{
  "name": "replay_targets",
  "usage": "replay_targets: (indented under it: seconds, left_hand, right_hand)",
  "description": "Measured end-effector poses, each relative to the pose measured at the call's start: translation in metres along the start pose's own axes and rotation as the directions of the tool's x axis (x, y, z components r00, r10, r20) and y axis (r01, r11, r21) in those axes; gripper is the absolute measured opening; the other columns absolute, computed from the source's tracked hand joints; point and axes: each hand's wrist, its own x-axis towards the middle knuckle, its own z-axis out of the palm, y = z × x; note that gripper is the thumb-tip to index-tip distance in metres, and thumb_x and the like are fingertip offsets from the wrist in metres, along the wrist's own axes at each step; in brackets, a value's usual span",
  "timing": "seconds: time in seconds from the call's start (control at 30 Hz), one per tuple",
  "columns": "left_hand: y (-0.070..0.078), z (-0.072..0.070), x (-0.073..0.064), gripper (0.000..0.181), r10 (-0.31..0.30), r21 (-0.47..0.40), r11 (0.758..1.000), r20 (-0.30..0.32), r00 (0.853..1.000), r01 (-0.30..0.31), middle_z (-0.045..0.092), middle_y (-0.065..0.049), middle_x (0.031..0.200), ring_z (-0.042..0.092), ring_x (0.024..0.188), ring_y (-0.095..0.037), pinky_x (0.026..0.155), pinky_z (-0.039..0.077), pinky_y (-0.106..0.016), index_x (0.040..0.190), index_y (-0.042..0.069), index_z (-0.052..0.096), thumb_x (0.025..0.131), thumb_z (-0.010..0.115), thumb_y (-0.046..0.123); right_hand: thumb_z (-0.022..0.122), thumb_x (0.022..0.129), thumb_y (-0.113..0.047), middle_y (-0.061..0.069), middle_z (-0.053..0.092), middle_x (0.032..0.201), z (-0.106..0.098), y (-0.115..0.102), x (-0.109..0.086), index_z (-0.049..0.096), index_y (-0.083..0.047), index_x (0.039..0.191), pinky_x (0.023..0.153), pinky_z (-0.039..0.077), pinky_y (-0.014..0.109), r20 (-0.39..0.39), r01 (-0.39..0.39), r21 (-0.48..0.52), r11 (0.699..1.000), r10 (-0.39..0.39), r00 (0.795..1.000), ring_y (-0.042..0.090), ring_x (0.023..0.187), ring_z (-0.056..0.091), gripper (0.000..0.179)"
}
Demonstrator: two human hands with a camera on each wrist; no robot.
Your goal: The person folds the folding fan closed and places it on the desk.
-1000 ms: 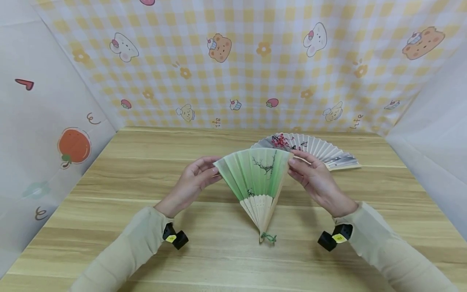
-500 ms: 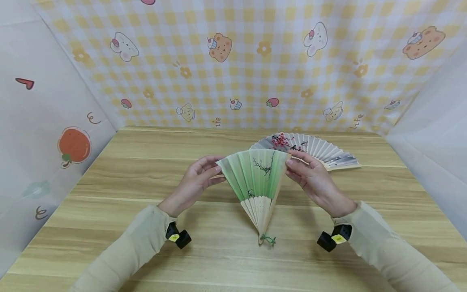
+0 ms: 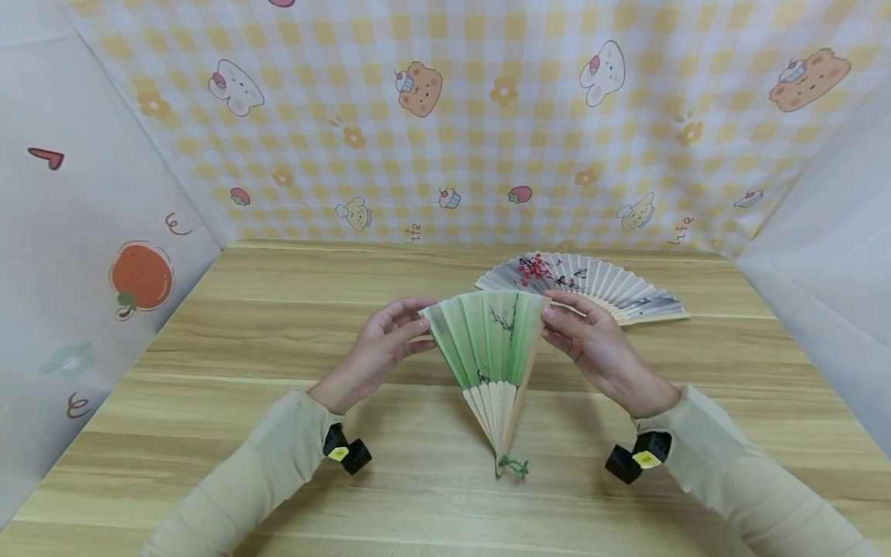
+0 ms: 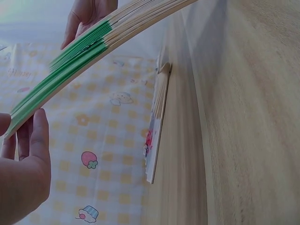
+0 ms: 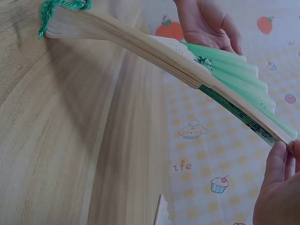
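A green folding fan, partly spread and printed with a dark branch, is held in the middle of the head view. Its pale ribs meet at the lower end, where a green cord is tied. My left hand pinches the fan's upper left edge between thumb and fingers. At the upper right corner, my right hand pinches the outer rib. In the right wrist view many folds lie stacked together beneath the right guard rib. Seen from the left wrist, the fan is tilted above the table.
Behind the right hand, a spread grey-white folding fan with red blossoms lies on the wooden table. A yellow checked cloth hangs along the back. White cloths stand at both sides.
The left hand has moved right, toward the right hand, and the green fan's spread has narrowed. The fan has shifted slightly down. The grey-white fan has stayed in place.
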Motion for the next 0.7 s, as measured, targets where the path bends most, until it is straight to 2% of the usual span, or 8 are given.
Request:
replay_targets:
  seconds: [0.3, 0.7]
  left_hand:
    - [-0.0023, 0.0029, 0.0014, 0.028, -0.006, -0.008, 1.0, -0.001, 1.0, 0.006, 0.052, -0.005, 0.099, 0.055, 0.089, -0.015, 0.085, 0.048, -0.038, 0.117, 0.001, 0.046, 0.089, 0.047, 0.001]
    - [-0.0057, 0.0069, 0.0017, 0.028, -0.034, -0.077, 0.996, 0.017, 0.999, 0.035, 0.05, -0.004, 0.095, 0.056, 0.089, -0.016, 0.082, 0.05, -0.032, 0.116, 0.0, 0.047, 0.089, 0.045, -0.003]
  right_hand:
    - [0.055, 0.084, 0.002, 0.004, 0.062, 0.084, 0.001, 0.0006, -0.0013, 0.063, -0.01, 0.095, 0.073, 0.051, 0.02, 0.016, -0.003, -0.009, 1.0, 0.003, 1.0, 0.012, 0.074, 0.061, 0.018]
    - [0.055, 0.084, 0.0, 0.003, 0.061, 0.087, 0.0032, 0.0039, -0.0014, 0.063, -0.012, 0.094, 0.073, 0.051, 0.019, 0.002, -0.023, -0.05, 0.999, 0.023, 1.0, 0.011, 0.075, 0.06, 0.018]
